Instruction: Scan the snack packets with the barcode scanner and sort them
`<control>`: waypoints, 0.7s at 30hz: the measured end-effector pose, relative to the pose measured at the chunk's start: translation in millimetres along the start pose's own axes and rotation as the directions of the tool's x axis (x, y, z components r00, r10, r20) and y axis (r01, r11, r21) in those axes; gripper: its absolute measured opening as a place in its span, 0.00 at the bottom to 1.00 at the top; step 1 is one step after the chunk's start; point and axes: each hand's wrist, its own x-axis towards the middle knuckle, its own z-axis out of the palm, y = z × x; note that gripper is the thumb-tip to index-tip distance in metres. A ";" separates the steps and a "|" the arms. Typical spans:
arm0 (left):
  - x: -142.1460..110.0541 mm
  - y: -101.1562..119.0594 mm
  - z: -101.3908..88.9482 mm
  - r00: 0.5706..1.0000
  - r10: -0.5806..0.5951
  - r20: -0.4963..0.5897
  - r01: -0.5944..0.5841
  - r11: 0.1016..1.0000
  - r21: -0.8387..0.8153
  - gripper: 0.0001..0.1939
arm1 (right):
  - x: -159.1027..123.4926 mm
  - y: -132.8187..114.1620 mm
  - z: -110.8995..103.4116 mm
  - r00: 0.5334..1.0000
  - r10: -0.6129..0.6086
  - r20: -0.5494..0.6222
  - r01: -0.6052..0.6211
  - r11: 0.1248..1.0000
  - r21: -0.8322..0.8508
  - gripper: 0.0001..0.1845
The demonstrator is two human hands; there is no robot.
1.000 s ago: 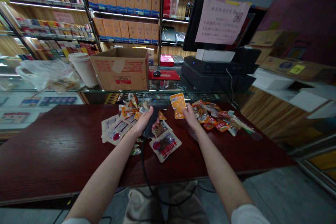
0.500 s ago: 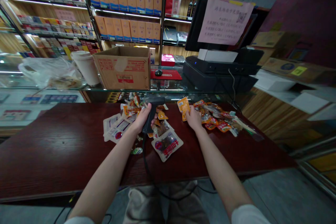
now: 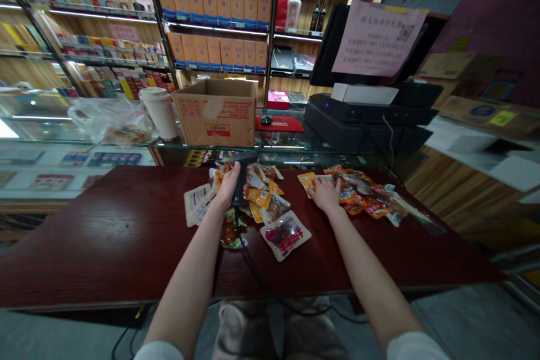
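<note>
My left hand (image 3: 228,184) is wrapped round a black handheld barcode scanner (image 3: 241,184), its cable running down over the table's front edge. Beneath and around the scanner lies a heap of snack packets, including an orange packet (image 3: 259,197) and pale packets (image 3: 195,202) at its left. A cream packet with red lettering (image 3: 286,236) lies nearer to me. My right hand (image 3: 326,193) rests palm down with spread fingers at the left end of a second heap of packets (image 3: 375,207). Its fingertips touch a flat orange packet (image 3: 304,181).
The dark red wooden table (image 3: 126,259) fronts a glass counter. On the counter stand a plastic bag (image 3: 105,118), a white cup (image 3: 160,114), a cardboard box (image 3: 215,115) and a till (image 3: 350,118) with a monitor. Stocked shelves rise behind.
My right hand has lowered the orange packet to the table and loosened its fingers. The view has turned slightly left, and the scanner stays in my left hand.
</note>
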 end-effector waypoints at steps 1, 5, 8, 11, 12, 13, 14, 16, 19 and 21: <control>0.6 -0.1 -1.0 1.000 0.001 0.002 -0.001 1.000 -0.007 0.37 | 3.8 0.8 2.0 1.000 -0.008 -0.030 0.009 1.000 0.018 0.19; 0.0 1.5 -2.9 0.999 0.020 0.036 -0.020 1.000 -0.007 0.38 | 30.5 -19.2 10.2 0.987 -0.122 -0.102 0.144 0.957 0.250 0.23; -1.7 2.1 -2.5 0.999 0.009 0.048 -0.009 1.000 0.005 0.38 | 55.4 -53.0 19.6 0.977 -0.213 -0.001 0.184 0.842 0.506 0.29; -2.9 2.0 -2.1 0.999 0.000 0.045 0.000 1.000 0.000 0.37 | 69.4 -78.9 31.3 0.950 -0.307 0.059 0.198 0.736 0.648 0.34; -3.1 2.0 -2.2 0.999 0.008 0.041 -0.008 1.000 -0.009 0.37 | 70.6 -83.0 35.1 0.944 -0.323 0.063 0.201 0.718 0.667 0.33; -3.2 2.0 -2.3 0.999 0.019 0.037 -0.018 1.000 -0.020 0.37 | 70.6 -84.9 38.5 0.942 -0.331 0.062 0.204 0.707 0.678 0.30; -3.1 1.9 -2.4 0.999 0.027 0.034 -0.026 0.999 -0.028 0.36 | 69.8 -85.0 41.5 0.943 -0.328 0.057 0.202 0.700 0.685 0.27; -2.9 1.7 -3.0 0.999 0.031 0.028 -0.030 0.999 -0.036 0.36 | 67.3 -81.7 45.1 0.949 -0.313 0.042 0.195 0.684 0.703 0.21; -2.6 1.0 -3.9 0.999 0.024 0.038 -0.023 0.999 -0.038 0.37 | 64.8 -73.7 43.3 0.951 -0.306 0.034 0.184 0.653 0.734 0.18; -2.6 1.1 -4.0 0.998 0.031 0.045 -0.030 0.999 -0.037 0.37 | 63.0 -66.6 37.4 0.952 -0.305 0.034 0.175 0.630 0.756 0.17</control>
